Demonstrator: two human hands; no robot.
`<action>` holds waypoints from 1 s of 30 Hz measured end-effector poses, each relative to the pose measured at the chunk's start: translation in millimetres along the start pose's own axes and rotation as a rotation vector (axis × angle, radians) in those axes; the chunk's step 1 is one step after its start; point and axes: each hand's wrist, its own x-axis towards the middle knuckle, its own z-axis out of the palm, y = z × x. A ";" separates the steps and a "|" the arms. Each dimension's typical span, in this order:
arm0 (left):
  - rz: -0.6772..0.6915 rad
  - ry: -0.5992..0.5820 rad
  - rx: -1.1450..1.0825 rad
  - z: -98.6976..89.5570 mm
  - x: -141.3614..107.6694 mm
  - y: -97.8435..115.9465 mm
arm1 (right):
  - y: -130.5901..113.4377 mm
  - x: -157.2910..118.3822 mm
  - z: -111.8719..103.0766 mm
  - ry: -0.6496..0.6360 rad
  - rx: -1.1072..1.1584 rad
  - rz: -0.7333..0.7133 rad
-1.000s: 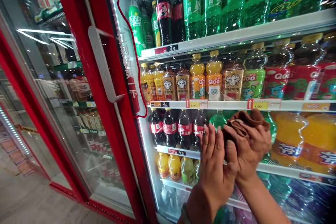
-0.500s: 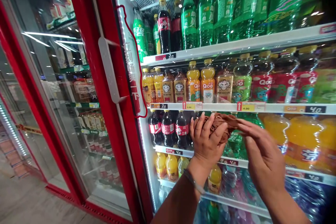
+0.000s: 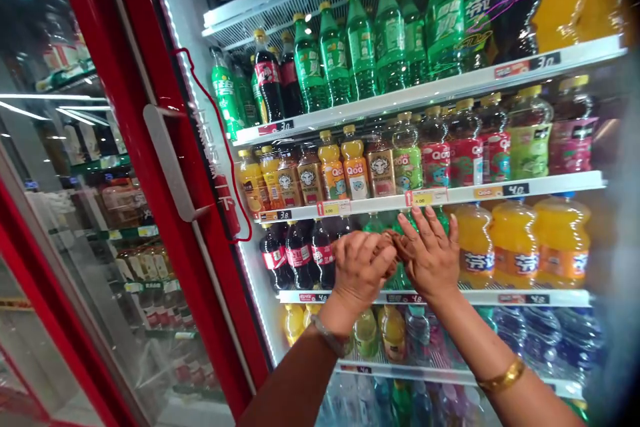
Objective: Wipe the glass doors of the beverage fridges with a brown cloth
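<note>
My left hand (image 3: 363, 267) is closed round a crumpled brown cloth (image 3: 395, 240), most of which its fingers hide. Right beside it, my right hand (image 3: 431, 253) has its fingers spread upward, and its thumb side touches the cloth. Both hands are in front of the shelf that holds dark cola bottles (image 3: 299, 253) on the left and large orange drink bottles (image 3: 517, 240) on the right. Green bottles show partly behind the hands. A grey band is on my left wrist and a gold bangle on my right.
Green bottles (image 3: 361, 47) line an upper shelf, with Qoo and other small bottles (image 3: 355, 163) below it. Lower shelves hold more drinks. At the left stands a red door frame (image 3: 165, 147) with a pale handle (image 3: 167, 163), beside glass doors.
The view has shifted to the right and shows more of the shelves' right side. My left fingers have curled in over the cloth, and my right hand has turned upright with spread fingers.
</note>
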 end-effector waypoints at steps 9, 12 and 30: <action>-0.075 0.043 0.020 12.4 -7.1 31.2 | 1.8 -1.3 -1.2 0.016 0.054 -0.018; 0.087 -0.038 0.017 6.8 -17.5 21.2 | 3.2 -3.2 0.2 0.005 0.060 -0.038; 0.326 -0.020 0.057 7.4 -45.5 -7.6 | 4.8 -5.7 0.0 0.012 0.028 -0.058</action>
